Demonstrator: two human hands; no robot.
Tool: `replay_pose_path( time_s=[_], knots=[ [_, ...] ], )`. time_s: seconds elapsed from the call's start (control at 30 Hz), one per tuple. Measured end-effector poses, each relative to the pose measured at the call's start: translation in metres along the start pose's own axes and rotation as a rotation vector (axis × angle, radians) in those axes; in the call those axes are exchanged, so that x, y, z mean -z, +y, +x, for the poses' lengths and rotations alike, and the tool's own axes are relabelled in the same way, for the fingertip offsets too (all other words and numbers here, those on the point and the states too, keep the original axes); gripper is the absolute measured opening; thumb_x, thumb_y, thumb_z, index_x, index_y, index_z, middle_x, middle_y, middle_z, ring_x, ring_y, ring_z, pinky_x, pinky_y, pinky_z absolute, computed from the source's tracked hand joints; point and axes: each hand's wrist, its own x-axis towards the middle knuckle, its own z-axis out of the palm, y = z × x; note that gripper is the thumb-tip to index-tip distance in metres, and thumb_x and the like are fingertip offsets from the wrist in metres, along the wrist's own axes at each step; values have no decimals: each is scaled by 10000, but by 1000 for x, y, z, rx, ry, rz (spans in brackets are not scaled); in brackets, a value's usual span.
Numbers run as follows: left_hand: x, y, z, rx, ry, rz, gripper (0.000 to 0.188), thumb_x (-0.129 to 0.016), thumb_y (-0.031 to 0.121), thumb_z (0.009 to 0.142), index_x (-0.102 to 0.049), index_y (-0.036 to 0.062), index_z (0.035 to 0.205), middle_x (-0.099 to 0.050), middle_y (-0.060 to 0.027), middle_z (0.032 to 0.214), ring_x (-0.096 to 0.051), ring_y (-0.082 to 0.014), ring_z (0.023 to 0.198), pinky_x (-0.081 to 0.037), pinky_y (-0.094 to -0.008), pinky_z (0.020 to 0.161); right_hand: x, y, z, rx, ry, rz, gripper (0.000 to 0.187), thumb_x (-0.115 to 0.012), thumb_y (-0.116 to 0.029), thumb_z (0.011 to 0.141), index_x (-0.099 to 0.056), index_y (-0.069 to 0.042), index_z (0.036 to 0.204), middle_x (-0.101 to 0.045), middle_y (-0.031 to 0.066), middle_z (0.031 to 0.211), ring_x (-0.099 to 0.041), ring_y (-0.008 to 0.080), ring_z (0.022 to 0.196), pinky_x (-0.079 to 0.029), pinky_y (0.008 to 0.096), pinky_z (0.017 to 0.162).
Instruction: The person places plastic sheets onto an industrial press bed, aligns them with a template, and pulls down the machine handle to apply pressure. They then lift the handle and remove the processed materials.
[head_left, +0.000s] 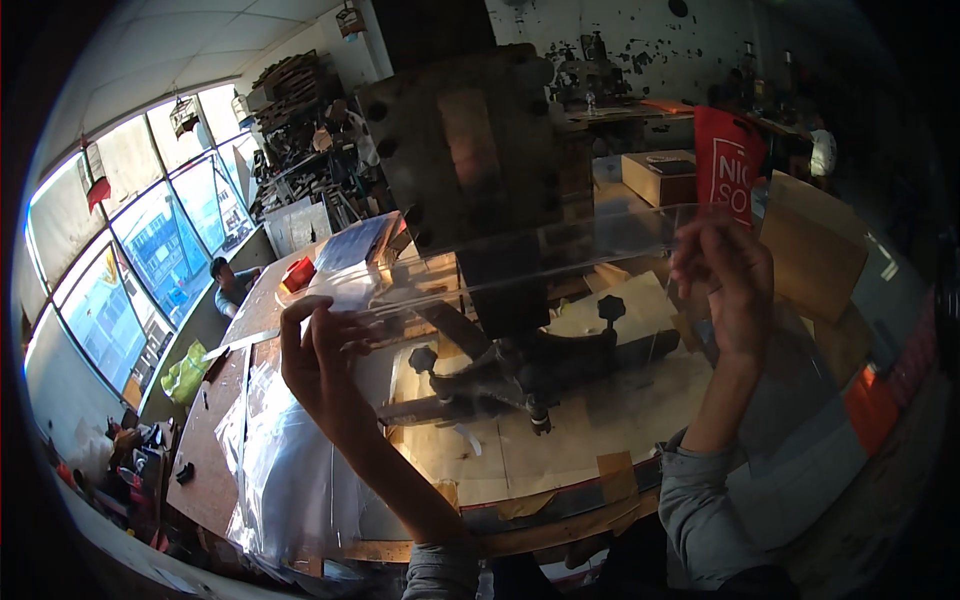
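A clear plastic sheet (590,238) stretches between my hands, raised in front of a dark machine head (465,150). My left hand (325,365) pinches its left end with bent fingers. At the other end, the fingers of my right hand (732,285) are closed on the sheet. A red printed piece (727,160) with white lettering stands just above my right hand; whether it is held or lies behind cannot be made out. Below the sheet, a dark metal fixture with black star knobs (612,308) sits over a pale board (520,465) with brown tape.
Clear plastic sheets (285,470) are piled at the left of the table, near a green plastic bag (185,373) and a red tape roll (298,274). Cardboard boxes (812,245) stand at the right. Another person (232,287) is by the windows.
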Motion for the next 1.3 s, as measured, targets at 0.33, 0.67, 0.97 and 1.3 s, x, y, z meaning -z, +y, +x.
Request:
replay_pose_path(
  time_s=[0.33,0.67,0.97,1.3],
  knots=[
    [4,0,5,16,33,-30,221,-528,241,925,-548,40,1013,-616,-54,761,-622,-120,630,-406,-187,533,-15,9,6,-31,-80,45,411,-428,-337,974,-612,31,981,-623,62,707,-601,113,645,-455,232,542],
    [-16,11,-10,-94,-226,-291,146,-505,84,936,-514,-35,1020,-664,-105,763,-654,-132,691,-476,-204,602,-2,10,2,-8,214,-42,310,-480,-311,955,-599,-36,1037,-554,3,705,-511,52,620,-371,194,522],
    [-6,17,-16,-43,-219,-182,127,-526,83,926,-496,-25,985,-657,-115,732,-656,-149,663,-500,-217,573,4,18,6,26,106,34,232,-558,-279,925,-585,-49,930,-556,1,703,-499,42,608,-358,190,504],
    [79,42,-89,209,-262,249,235,-573,111,900,-468,25,1091,-651,-63,647,-659,-116,612,-476,-224,525,-35,23,-20,-107,58,137,327,-511,-311,947,-571,-12,1067,-559,3,786,-510,60,700,-400,203,575]
  ],
)
